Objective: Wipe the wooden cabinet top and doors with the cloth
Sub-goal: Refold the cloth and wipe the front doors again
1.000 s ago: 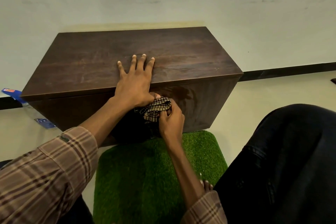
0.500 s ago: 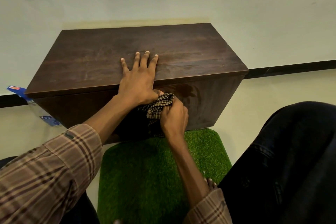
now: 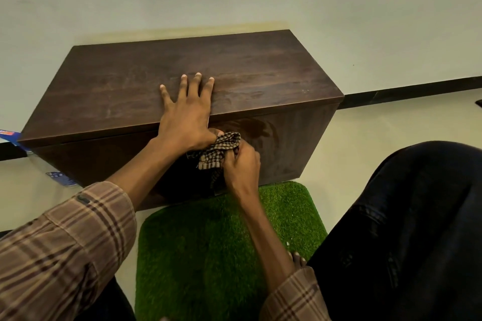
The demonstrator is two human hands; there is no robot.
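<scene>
Cabinet (image 3: 234,73) door: right hand (image 3: 241,167) presses cloth (image 3: 219,150) there.

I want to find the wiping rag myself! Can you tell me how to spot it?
Find the dark wooden cabinet against the white wall, then look down its front face, just under the top edge. There the right hand grips a bunched cloth, beside the left hand lying flat on top. It is the only small tan-and-black checked thing there.

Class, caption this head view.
Left hand braces cabinet top; right hand rubs checked cloth on its front.
</scene>
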